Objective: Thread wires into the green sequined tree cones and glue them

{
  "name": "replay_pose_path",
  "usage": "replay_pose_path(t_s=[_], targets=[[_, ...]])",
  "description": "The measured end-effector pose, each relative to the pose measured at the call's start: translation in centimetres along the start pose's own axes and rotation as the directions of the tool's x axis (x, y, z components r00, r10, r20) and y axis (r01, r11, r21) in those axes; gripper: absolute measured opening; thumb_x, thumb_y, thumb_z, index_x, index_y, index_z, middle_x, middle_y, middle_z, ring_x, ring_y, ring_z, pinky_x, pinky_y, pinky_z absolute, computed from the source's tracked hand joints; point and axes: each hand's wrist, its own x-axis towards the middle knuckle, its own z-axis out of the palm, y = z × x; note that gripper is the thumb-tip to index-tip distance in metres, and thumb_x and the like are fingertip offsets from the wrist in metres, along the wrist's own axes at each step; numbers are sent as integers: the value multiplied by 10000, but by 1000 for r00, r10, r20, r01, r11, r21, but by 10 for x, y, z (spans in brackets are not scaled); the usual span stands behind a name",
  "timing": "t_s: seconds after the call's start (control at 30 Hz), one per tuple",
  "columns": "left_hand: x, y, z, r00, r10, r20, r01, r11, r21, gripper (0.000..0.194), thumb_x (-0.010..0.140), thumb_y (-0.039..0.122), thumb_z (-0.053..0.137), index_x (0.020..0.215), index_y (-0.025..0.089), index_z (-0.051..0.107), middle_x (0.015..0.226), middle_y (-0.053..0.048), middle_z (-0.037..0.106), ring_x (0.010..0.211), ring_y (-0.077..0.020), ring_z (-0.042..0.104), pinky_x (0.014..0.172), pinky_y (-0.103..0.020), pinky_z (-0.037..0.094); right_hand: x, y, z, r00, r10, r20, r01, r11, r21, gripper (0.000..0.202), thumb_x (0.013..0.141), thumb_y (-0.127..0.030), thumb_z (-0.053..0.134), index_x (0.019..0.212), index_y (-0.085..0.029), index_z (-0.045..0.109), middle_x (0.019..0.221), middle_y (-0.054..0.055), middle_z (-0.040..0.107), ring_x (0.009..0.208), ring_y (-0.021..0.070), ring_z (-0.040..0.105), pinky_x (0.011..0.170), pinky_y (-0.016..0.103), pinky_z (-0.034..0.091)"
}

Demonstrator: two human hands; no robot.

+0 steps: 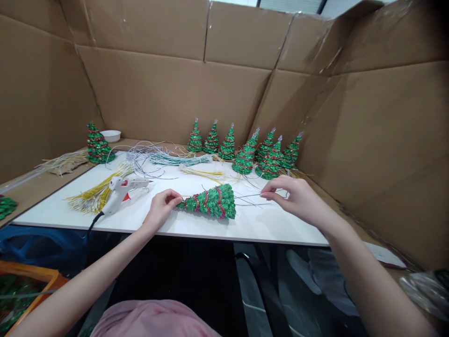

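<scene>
A green miniature Christmas tree [213, 201] with red garland lies on its side over the white table, its wide base facing right. My left hand [164, 206] pinches the narrow tip of this tree. Dark thin wires [247, 195] stick out of the base toward the right. Between the thumb and fingers of my right hand [289, 196] is the end of one such wire. Another wire end lies lower, apart from the right fingers. The tree's underside is turned away from view.
Several finished trees [244, 157] stand at the back right, one tree [98, 145] at the back left. A white glue gun [121, 189] rests beside yellow wire bundles [93, 194]. Green-white wires [178, 159] lie behind. Cardboard walls [157, 84] enclose the table; an orange crate [52, 281] sits below left.
</scene>
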Motion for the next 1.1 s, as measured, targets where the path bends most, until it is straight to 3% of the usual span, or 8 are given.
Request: replay_pose_path(t_s=[0.13, 0.3, 0.47, 0.63, 0.73, 0.87, 1.0, 1.1], targets=[[-1, 2, -1, 1000, 5, 8, -5, 1000, -9, 238, 696, 408, 648, 724, 172, 659, 716, -39, 669, 673, -181, 583, 658, -285, 428, -2, -1, 1, 988, 144, -52, -114, 917, 381, 333, 807, -530, 673, 801, -203, 736, 802, 62, 744, 715, 200, 673, 643, 300, 506], [-3, 5, -1, 1000, 9, 6, -9, 1000, -18, 228, 707, 398, 650, 727, 172, 664, 708, -36, 664, 664, -176, 583, 647, -278, 437, -7, 14, 10, 956, 261, -131, -122, 765, 632, 297, 656, -473, 832, 729, -204, 731, 711, 52, 726, 635, 181, 661, 542, 273, 506], [-3, 5, -1, 1000, 20, 1, -20, 1000, -17, 215, 714, 387, 656, 726, 172, 669, 715, -37, 674, 670, -177, 593, 657, -280, 447, 1, 20, 41, 929, 299, -218, 14, 561, 828, 385, 619, -557, 834, 750, -236, 665, 773, 39, 714, 716, 203, 682, 693, 379, 574], [-3, 4, 0, 999, 32, 5, -32, 999, -3, 207, 733, 380, 642, 734, 174, 662, 729, -40, 684, 680, -183, 610, 656, -284, 456, 14, -11, 66, 930, 253, -267, 127, 462, 878, 424, 772, -645, 661, 754, -267, 470, 853, 17, 598, 902, 219, 658, 850, 448, 555], [-4, 5, -1, 999, 54, 3, -54, 998, 13, 191, 749, 368, 623, 738, 180, 651, 751, -39, 684, 710, -187, 623, 687, -290, 471, 20, -29, 70, 933, 210, -292, 171, 452, 875, 352, 877, -582, 563, 790, -273, 417, 665, -43, 427, 614, 151, 566, 687, 374, 558], [-6, 11, -4, 993, 117, -31, -115, 992, 59, 148, 757, 332, 611, 719, 190, 633, 799, -42, 670, 772, -194, 618, 757, -304, 469, 25, -35, 78, 934, 226, -277, 152, 450, 880, 332, 914, -583, 504, 816, -270, 458, 571, -75, 292, 433, 99, 291, 438, 255, 334], [-10, 16, -7, 984, 170, -47, -163, 979, 125, 123, 782, 308, 602, 726, 204, 636, 789, -37, 677, 796, -210, 600, 777, -323, 438, 24, -29, 91, 923, 258, -285, 105, 544, 833, 397, 831, -642, 597, 850, -245, 602, 563, -59, 315, 482, 110, 310, 452, 264, 289], [-12, 18, -10, 978, 205, -44, -194, 965, 177, 111, 799, 294, 600, 739, 213, 645, 793, -36, 696, 848, -229, 601, 823, -343, 408, 22, -27, 97, 919, 222, -327, 100, 670, 736, 360, 895, -576, 549, 898, -240, 680, 640, -12, 447, 578, 140, 445, 518, 282, 382]])
